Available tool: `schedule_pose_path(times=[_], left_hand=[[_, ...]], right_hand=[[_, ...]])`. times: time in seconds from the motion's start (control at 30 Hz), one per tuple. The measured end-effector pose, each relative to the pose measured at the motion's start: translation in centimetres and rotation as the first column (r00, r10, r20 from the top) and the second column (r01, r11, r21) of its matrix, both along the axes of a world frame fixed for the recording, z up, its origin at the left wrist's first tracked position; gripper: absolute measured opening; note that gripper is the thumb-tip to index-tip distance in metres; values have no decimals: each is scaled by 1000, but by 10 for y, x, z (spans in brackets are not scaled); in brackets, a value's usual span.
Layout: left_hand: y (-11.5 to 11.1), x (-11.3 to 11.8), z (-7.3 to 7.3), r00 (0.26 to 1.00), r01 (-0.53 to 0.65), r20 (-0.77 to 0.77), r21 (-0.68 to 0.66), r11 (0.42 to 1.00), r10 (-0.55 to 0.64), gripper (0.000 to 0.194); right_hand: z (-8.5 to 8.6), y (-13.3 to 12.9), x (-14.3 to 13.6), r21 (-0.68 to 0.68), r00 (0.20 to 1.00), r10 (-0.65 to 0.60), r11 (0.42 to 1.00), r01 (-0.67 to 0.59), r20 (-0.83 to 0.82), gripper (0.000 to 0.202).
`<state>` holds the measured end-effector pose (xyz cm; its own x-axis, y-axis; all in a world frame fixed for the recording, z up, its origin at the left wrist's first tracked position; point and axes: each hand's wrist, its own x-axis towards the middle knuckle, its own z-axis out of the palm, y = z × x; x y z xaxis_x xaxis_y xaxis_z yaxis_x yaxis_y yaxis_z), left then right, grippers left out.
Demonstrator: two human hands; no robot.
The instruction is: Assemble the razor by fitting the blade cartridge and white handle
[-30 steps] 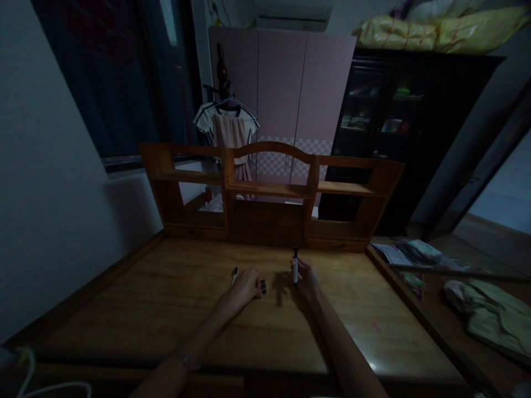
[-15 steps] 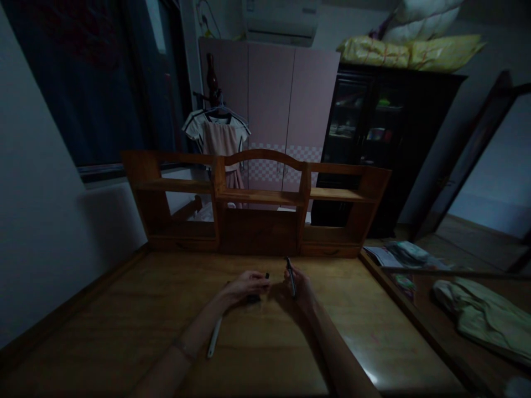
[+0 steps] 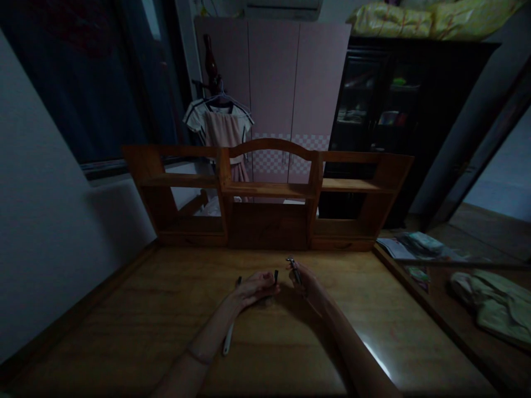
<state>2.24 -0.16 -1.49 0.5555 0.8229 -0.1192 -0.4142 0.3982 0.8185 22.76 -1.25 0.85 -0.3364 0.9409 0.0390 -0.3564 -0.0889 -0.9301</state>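
Over the middle of the wooden desk, my left hand (image 3: 258,288) pinches a small black strip-like piece (image 3: 276,276) that stands up from its fingertips. To its right, my right hand (image 3: 306,281) is closed around a slim dark tool with a shiny metal head (image 3: 294,270); the dim light hides its exact kind. A small gap separates the two hands. Beneath my left wrist lies a long pale handle (image 3: 228,338), partly covered by the arm, and a dark end shows beyond the wrist. Something dark under the left palm is mostly hidden.
A wooden shelf unit (image 3: 269,190) stands along the desk's (image 3: 166,320) back edge. Off the right edge, lower down, lie papers (image 3: 409,246) and a pale cloth (image 3: 493,304). A white wall (image 3: 37,210) borders the left side.
The view has tipped downward and shifted a little. The black piece in my left hand now shows longer, and the tool in my right hand has turned, its metal head pointing left.
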Motion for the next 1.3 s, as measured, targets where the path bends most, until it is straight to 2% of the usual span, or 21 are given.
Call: schedule_pose_path(times=[0.1, 0.2, 0.3, 0.57, 0.73, 0.9, 1.17, 1.3], left_hand=[[0, -1, 0, 999, -37, 24, -16, 999, 38, 35], [0, -2, 1, 999, -16, 48, 4, 1000, 16, 50], [1, -3, 2, 998, 7, 56, 26, 1000, -8, 57], [2, -3, 0, 999, -21, 27, -36, 999, 22, 53], [5, -2, -2, 1000, -19, -3, -7, 1000, 19, 51], [5, -2, -2, 1000, -2, -31, 67, 998, 4, 48], [5, 0, -2, 997, -52, -59, 53, 997, 56, 46], [6, 0, -4, 995, -60, -73, 64, 996, 65, 45]], right_hand=[[3, -6, -1, 33, 993, 54, 998, -58, 103, 42], [2, -10, -3, 84, 980, 29, 995, -46, 196, 47], [4, -14, -5, 122, 961, 26, 991, -62, 276, 48], [22, -26, -6, 174, 935, 104, 970, -171, 340, 43], [19, -24, -6, 121, 901, 129, 973, -195, 414, 44], [17, -23, -7, 188, 893, 86, 965, -185, 442, 42], [13, -21, -4, 219, 877, 54, 959, -178, 477, 42], [13, -20, -4, 193, 876, 77, 963, -189, 475, 41]])
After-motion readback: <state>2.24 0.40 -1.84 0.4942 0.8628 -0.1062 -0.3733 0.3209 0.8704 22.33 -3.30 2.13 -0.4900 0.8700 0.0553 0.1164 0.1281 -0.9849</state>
